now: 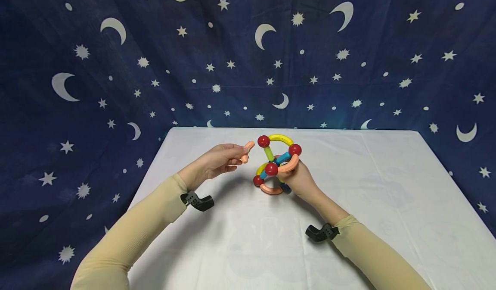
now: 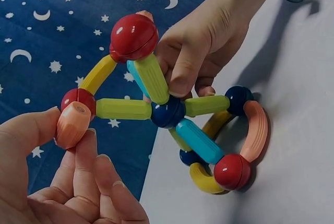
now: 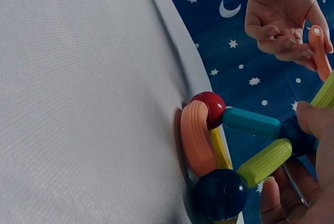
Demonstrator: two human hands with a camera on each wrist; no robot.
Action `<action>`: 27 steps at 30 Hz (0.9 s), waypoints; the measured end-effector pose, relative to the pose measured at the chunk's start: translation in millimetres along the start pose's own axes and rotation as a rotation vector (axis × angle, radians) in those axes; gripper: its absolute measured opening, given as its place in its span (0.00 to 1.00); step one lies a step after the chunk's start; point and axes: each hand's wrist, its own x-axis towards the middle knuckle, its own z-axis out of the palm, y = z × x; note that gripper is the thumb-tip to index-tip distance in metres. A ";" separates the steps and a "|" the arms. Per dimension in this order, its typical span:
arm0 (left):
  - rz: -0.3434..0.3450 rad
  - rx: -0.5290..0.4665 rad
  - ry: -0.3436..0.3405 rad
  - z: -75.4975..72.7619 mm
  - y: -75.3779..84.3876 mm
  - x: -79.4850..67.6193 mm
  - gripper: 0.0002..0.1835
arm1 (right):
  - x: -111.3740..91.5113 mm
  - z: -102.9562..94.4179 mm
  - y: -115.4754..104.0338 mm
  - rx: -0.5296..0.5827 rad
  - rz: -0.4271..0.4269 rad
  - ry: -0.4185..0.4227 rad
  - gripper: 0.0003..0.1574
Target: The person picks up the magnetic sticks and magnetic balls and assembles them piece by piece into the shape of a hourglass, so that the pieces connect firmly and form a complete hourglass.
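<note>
My left hand [image 1: 217, 160] pinches a peach curved magnetic stick [image 2: 73, 125] between thumb and fingertips. The stick is just left of the upper part of a magnetic ball-and-stick model in the head view; in the left wrist view it overlaps a red ball [image 2: 78, 98], and contact is unclear. My right hand [image 1: 302, 181] grips the model around its middle, by the dark blue centre ball [image 2: 168, 112]. Green sticks [image 2: 122, 108] and light blue sticks [image 2: 200, 141] radiate from that ball. The lower ring, with a peach curved stick [image 3: 197, 138] and yellow ones, appears to stand on the table.
A white cloth covers the table [image 1: 387, 221]. Behind and left of it hangs a dark blue curtain [image 1: 240, 40] with moons and stars. Black wrist mounts [image 1: 197, 201] sit on both forearms.
</note>
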 end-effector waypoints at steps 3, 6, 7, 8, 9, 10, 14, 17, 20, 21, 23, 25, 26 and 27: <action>0.007 -0.012 -0.016 1.9 -0.2 0.1 0.18 | 0.1 0.3 -0.2 -0.002 -0.006 0.000 0.30; 0.007 -0.015 -0.031 3.7 -1.1 -0.3 0.17 | 0.0 0.3 0.6 0.003 -0.019 -0.006 0.29; 0.006 -0.015 -0.036 4.2 -1.4 -0.4 0.17 | 0.3 0.5 1.4 0.002 -0.024 -0.007 0.29; 0.003 -0.014 -0.040 4.5 -1.8 -0.4 0.17 | 0.8 0.6 3.0 0.003 -0.027 -0.009 0.29; 0.002 -0.014 -0.043 4.8 -2.3 -0.2 0.17 | 1.0 0.9 4.2 0.004 -0.030 -0.010 0.29; 0.000 -0.014 -0.045 5.3 -2.6 -0.1 0.17 | 1.5 1.3 5.7 0.004 -0.032 -0.010 0.29; -0.010 -0.012 -0.040 6.5 -3.8 1.1 0.17 | 9.4 4.2 26.6 0.013 -0.024 -0.001 0.29; -0.015 -0.016 -0.032 7.3 -4.4 2.3 0.17 | 15.5 5.8 42.9 0.020 -0.022 0.006 0.28; -0.016 -0.024 -0.024 8.7 -4.6 2.8 0.17 | 17.5 5.5 48.2 0.031 -0.036 0.003 0.27; -0.019 -0.030 -0.021 9.3 -4.8 2.9 0.17 | 17.6 5.1 48.7 0.034 -0.041 0.001 0.27; -0.026 -0.046 -0.018 11.2 -5.2 3.1 0.17 | 17.8 4.3 49.0 0.049 -0.053 -0.003 0.27; -0.037 -0.062 -0.019 13.9 -6.1 3.5 0.17 | 17.2 3.8 48.3 0.055 -0.058 -0.001 0.27; -0.045 -0.074 -0.020 15.7 -6.7 3.8 0.17 | 16.8 3.5 47.9 0.053 -0.059 0.003 0.27; -0.054 -0.089 -0.021 17.7 -7.3 4.1 0.17 | 16.6 3.4 47.6 0.052 -0.058 0.006 0.27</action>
